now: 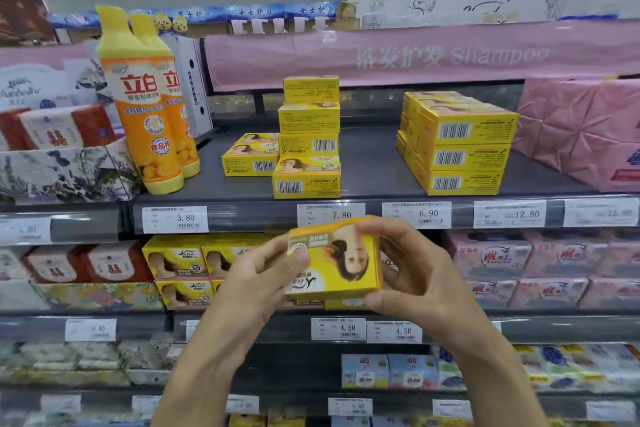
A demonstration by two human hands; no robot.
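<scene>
A yellow soap box [337,262] with a printed portrait, turned upside down, is held in front of the shelves at mid height. My left hand [263,274] grips its left end, thumb on the front face. My right hand [412,274] pinches its right end, fingers over the top edge and thumb under the lower corner. More of the same yellow boxes stand on the dark shelf [370,163] above: a tall stack [308,139] in the middle, a low pair [251,156] beside it, and a block [460,142] to the right.
Two orange detergent bottles [145,104] stand at the shelf's left. Pink wrapped packs [581,128] sit at the right. Price tags [330,215] line the shelf edge. Yellow boxes [180,263] and pink soap packs [540,267] fill the shelf below.
</scene>
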